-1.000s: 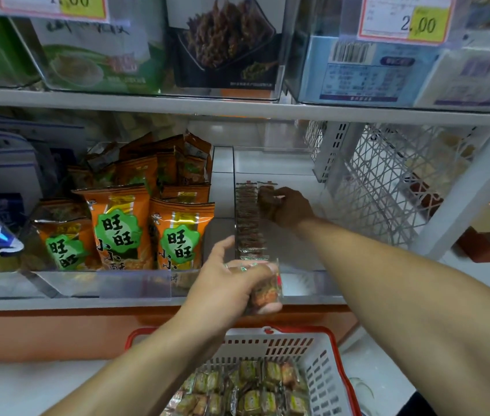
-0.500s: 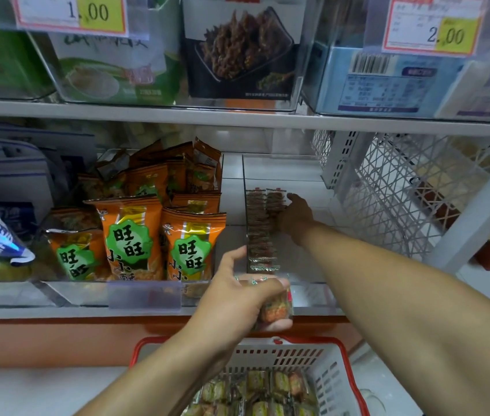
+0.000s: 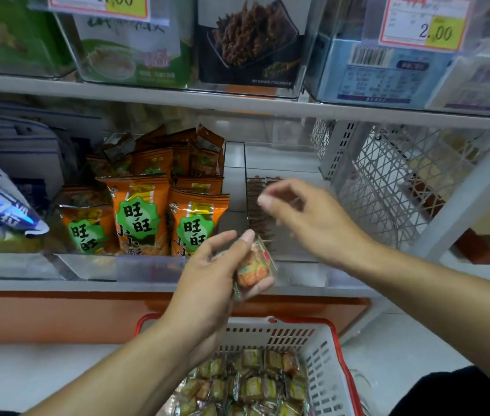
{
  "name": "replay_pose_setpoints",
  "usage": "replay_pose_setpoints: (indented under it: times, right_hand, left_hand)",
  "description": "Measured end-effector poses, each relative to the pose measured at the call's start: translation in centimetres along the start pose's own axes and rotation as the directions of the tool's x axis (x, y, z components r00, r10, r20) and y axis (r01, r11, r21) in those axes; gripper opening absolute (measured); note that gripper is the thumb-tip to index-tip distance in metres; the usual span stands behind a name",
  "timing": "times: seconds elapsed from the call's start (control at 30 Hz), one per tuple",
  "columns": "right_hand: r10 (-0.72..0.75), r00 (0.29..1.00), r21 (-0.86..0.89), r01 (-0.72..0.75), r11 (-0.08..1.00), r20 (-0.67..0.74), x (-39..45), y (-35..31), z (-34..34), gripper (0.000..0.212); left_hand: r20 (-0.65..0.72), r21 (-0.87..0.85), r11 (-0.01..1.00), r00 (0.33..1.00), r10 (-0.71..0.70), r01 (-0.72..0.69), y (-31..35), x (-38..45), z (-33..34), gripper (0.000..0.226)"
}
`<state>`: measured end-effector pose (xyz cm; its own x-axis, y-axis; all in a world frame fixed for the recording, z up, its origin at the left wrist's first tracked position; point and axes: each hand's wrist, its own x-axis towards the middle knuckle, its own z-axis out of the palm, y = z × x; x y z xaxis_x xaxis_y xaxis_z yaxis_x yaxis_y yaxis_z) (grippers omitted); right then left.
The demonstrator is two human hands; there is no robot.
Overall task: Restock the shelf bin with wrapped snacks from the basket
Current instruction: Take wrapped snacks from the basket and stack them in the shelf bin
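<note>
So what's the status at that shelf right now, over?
Left hand grips wrapped snacks. Right hand open, above clear bin. Basket below, well stocked. Nothing blocking.

Both arms are bare from the hands back to the frame edges, with no sleeves or cuffs in sight. The left hand point(image 3: 207, 274) and right hand point(image 3: 306, 217) wear no gloves, and no rings, watch or bracelet show on the fingers or wrists. The fingernails are short and unpainted. At the lower right corner a patch of dark, black-looking clothing point(image 3: 460, 391) shows beneath the right forearm.
</note>
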<state>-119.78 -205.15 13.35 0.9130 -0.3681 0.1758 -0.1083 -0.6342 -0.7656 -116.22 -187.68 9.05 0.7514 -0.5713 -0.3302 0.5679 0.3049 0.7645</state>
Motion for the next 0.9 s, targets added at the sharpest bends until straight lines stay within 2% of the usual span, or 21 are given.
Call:
replay_pose_setpoints:
  times: [0.07,0.13,0.17,0.23,0.3,0.37,0.47,0.57,0.63,0.7,0.73,0.8,0.9]
  right_hand:
    - [0.012,0.987,-0.092,0.003,0.996,0.159,-3.7,-1.7,-0.3,0.063]
    - [0.012,0.986,-0.155,0.014,0.988,0.165,-5.7,-1.7,0.1,0.065]
    - [0.031,0.990,-0.108,-0.016,0.994,0.138,-6.1,-1.4,0.5,0.060]
    - [0.114,0.979,0.127,-0.137,0.982,0.170,-6.4,-0.9,1.2,0.058]
    - [0.181,0.937,0.375,-0.290,0.880,0.298,-6.6,-0.3,1.5,0.065]
    - [0.158,0.928,0.460,-0.309,0.833,0.338,-7.0,0.3,1.5,0.062]
    - [0.109,0.968,0.413,-0.196,0.890,0.224,-7.2,0.8,1.0,0.051]
    - [-0.022,1.000,0.127,0.024,0.992,-0.018,-7.2,0.9,0.3,0.048]
    - [-0.176,0.974,0.043,0.183,0.982,-0.140,-7.4,0.8,0.4,0.044]
    - [-0.309,0.933,0.012,0.316,0.949,-0.185,-7.7,0.9,1.0,0.046]
    - [-0.321,0.929,0.039,0.333,0.942,-0.182,-7.9,1.0,1.4,0.051]
    - [-0.237,0.959,0.178,0.262,0.948,-0.153,-8.4,1.2,2.2,0.060]
    - [-0.127,0.990,0.377,0.140,0.916,-0.060,-9.0,1.2,2.6,0.059]
  left_hand:
    - [0.047,-0.012,1.000,0.999,-0.011,0.012,0.3,-0.4,0.0,0.056]
    - [0.067,-0.019,0.998,0.996,-0.053,0.055,0.5,-0.8,0.0,0.054]
    - [0.075,-0.016,0.997,0.994,-0.077,0.079,0.5,-1.0,0.0,0.054]
    - [0.105,-0.004,0.994,0.988,-0.109,0.110,0.5,-1.4,-0.2,0.054]
    - [0.125,0.038,0.993,0.985,-0.120,0.116,0.4,-1.6,-0.4,0.051]
    - [0.119,0.091,0.988,0.984,-0.131,0.121,0.2,-1.6,-0.6,0.045]
    - [0.069,0.089,0.987,0.988,-0.138,0.132,0.2,-1.7,-0.8,0.036]
    - [-0.013,0.064,0.984,0.986,-0.167,0.167,0.2,-1.7,-1.1,0.035]
    - [-0.014,0.041,0.970,0.971,-0.240,0.241,0.2,-2.0,-1.3,0.040]
    - [0.063,0.039,0.944,0.942,-0.328,0.326,0.3,-2.3,-1.1,0.050]
    - [0.125,0.074,0.939,0.931,-0.344,0.337,0.3,-2.4,-1.0,0.051]
    - [0.212,0.162,0.946,0.926,-0.311,0.281,0.2,-2.6,-1.0,0.045]
    - [0.208,0.170,0.966,0.951,-0.229,0.196,0.3,-2.5,-1.2,0.041]
